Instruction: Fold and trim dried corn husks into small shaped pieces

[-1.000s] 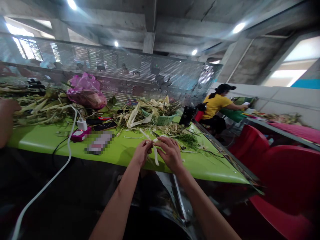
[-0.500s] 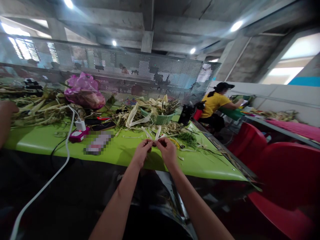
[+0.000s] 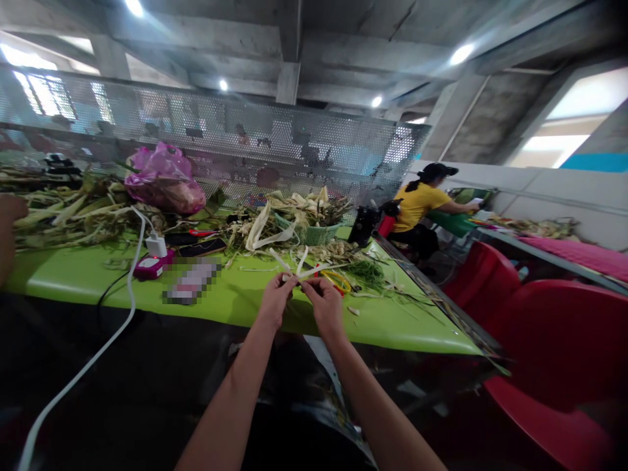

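My left hand [image 3: 276, 299] is closed in a pinch on the base of several pale corn husk strips [image 3: 301, 260], which fan out above the fingertips. Close beside it, my right hand [image 3: 324, 302] pinches at the same joint; the exact crossing of the strips is hidden by the fingers. One strip reaches out to the right over the yellow and red handles of a pair of scissors [image 3: 339, 281] on the green tabletop [image 3: 235, 307]. Just beyond the hands, a large dry husk [image 3: 258, 227] leans against a green basket [image 3: 318, 235] heaped with husks.
At left are a husk pile [image 3: 83, 212], a pink plastic bag [image 3: 164, 176], a purple power adapter [image 3: 153, 263] with a white cable [image 3: 130, 294], and a blurred flat object [image 3: 192, 281]. Another person's hand [image 3: 10, 212] enters there. Red chairs [image 3: 554, 340] and a seated person [image 3: 417, 203] are right.
The strips have spread wider, one now pointing right. My right fingers have shifted slightly down on the joint, and more of the scissors shows.
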{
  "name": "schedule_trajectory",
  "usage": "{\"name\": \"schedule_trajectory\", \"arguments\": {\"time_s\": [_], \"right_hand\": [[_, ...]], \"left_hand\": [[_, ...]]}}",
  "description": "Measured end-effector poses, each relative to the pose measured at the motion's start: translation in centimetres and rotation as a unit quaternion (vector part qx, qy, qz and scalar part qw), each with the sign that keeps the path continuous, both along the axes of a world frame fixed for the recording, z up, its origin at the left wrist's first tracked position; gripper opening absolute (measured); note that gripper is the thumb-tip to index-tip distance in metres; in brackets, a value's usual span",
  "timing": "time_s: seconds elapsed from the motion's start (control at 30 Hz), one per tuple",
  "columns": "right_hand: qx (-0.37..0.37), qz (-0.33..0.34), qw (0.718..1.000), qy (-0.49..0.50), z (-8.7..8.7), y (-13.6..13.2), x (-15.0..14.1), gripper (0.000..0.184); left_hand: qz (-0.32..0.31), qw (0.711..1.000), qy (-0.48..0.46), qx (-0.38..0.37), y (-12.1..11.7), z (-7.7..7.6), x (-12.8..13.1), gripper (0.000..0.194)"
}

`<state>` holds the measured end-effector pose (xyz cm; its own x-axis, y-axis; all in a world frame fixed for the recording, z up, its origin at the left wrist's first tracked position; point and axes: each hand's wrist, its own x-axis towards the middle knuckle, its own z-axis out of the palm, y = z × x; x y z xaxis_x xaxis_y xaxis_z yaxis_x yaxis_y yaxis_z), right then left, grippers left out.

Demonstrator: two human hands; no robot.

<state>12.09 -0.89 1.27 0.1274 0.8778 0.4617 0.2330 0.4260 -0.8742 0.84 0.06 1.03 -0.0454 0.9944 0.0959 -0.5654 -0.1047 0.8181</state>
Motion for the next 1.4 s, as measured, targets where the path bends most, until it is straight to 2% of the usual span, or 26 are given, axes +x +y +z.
{"name": "schedule_trajectory", "arguments": {"time_s": [0.2, 0.37, 0.47, 0.57, 0.67, 0.73, 0.83, 0.93, 1.0, 1.07, 1.17, 1.3, 1.4], "right_hand": [[-0.004, 0.027, 0.999, 0.022, -0.3, 0.5, 0.0, 0.029], [0.032, -0.013, 0.999, 0.024, 0.4, 0.2, 0.5, 0.027], [0.1, -0.03, 0.992, -0.075, 1.3, -0.5, 0.9, 0.017], [0.172, -0.011, 0.965, -0.196, 2.4, -0.8, 1.3, 0.013], [0.188, 0.016, 0.945, -0.268, 3.3, -0.5, 1.5, 0.016], [0.173, 0.016, 0.944, -0.28, 3.5, 0.0, 1.6, 0.013], [0.122, -0.002, 0.962, -0.245, 3.4, 0.8, 1.6, 0.009], [0.062, 0.007, 0.985, -0.158, 3.2, 1.4, 1.5, 0.021], [0.02, 0.038, 0.996, -0.082, 3.1, 1.8, 1.5, 0.029], [-0.032, 0.081, 0.996, -0.013, 3.0, 1.9, 1.5, 0.034], [-0.083, 0.125, 0.988, 0.038, 3.0, 1.9, 1.5, 0.032], [-0.099, 0.145, 0.982, 0.066, 3.0, 1.8, 1.5, 0.027], [-0.096, 0.133, 0.982, 0.096, 3.2, 1.9, 1.6, 0.026]], "left_hand": [[-0.006, 1.0, 0.01, 0.01, -0.2, -0.1, 0.0, 0.033], [-0.015, 0.999, 0.017, 0.032, 0.3, -0.7, 0.1, 0.031], [-0.028, 0.998, 0.024, 0.042, 0.6, -0.9, 0.1, 0.033], [-0.034, 0.997, 0.036, 0.051, 0.6, -0.9, 0.3, 0.034], [-0.026, 0.996, 0.047, 0.065, 0.5, -0.8, 0.6, 0.034], [-0.027, 0.995, 0.057, 0.075, 0.4, -0.8, 0.7, 0.034], [-0.039, 0.992, 0.079, 0.086, 0.2, -0.6, 0.7, 0.03], [-0.043, 0.989, 0.104, 0.095, 0.0, -0.5, 0.4, 0.022], [-0.046, 0.985, 0.127, 0.104, -0.2, -0.4, 0.2, 0.018], [-0.05, 0.982, 0.148, 0.11, -0.4, -0.3, 0.2, 0.017], [-0.054, 0.977, 0.171, 0.118, -0.5, -0.3, 0.2, 0.021], [-0.051, 0.973, 0.189, 0.118, -0.4, -0.4, 0.2, 0.023], [-0.06, 0.978, 0.176, 0.095, -0.3, -0.5, 0.2, 0.02]]}}
